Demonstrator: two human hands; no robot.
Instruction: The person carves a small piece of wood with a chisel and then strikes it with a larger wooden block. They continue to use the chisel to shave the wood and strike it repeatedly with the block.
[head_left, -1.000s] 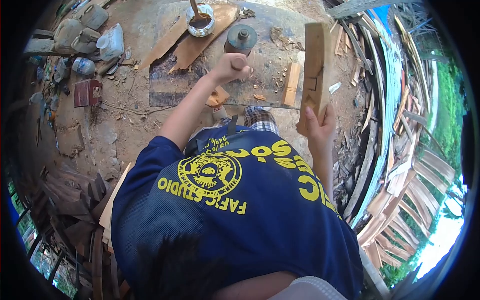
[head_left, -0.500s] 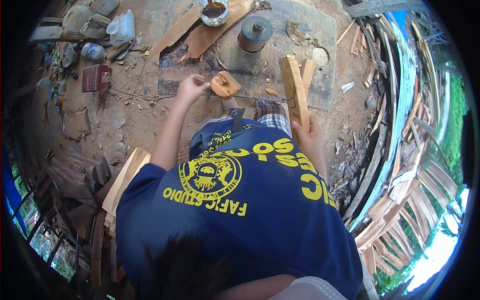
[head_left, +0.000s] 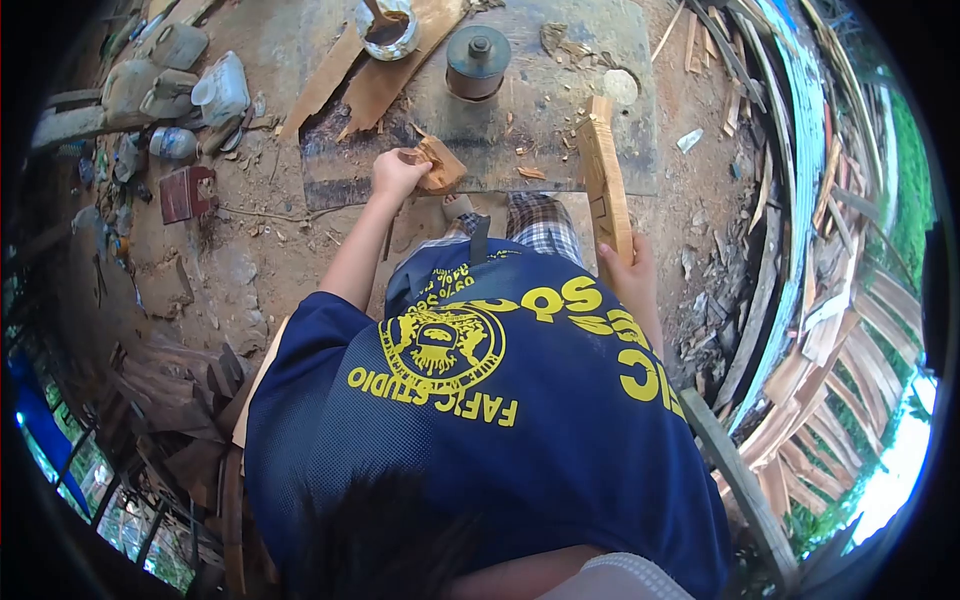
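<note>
My left hand (head_left: 397, 176) is closed at the edge of an orange-brown chunk (head_left: 443, 170) with dark stains; its material I cannot make out. It is over the near edge of the worn board (head_left: 540, 150). In my right hand (head_left: 627, 266) is the lower end of a pale carved wooden piece (head_left: 604, 180), which stands roughly upright with cut lines on its face. A dark round metal canister (head_left: 478, 65) stands on the board beyond both hands.
A bowl of brown liquid (head_left: 388, 30) with a stick or brush handle in it rests on brown flat sheets (head_left: 405, 70). Scattered on the left ground are a white plastic jug (head_left: 222, 90) and a red box (head_left: 187, 194). Wood strips (head_left: 765, 240) are piled along the right.
My left hand has moved onto the orange-brown chunk, which has turned slightly. The carved wooden piece has rotated in my right hand. The whole view has shifted a little.
</note>
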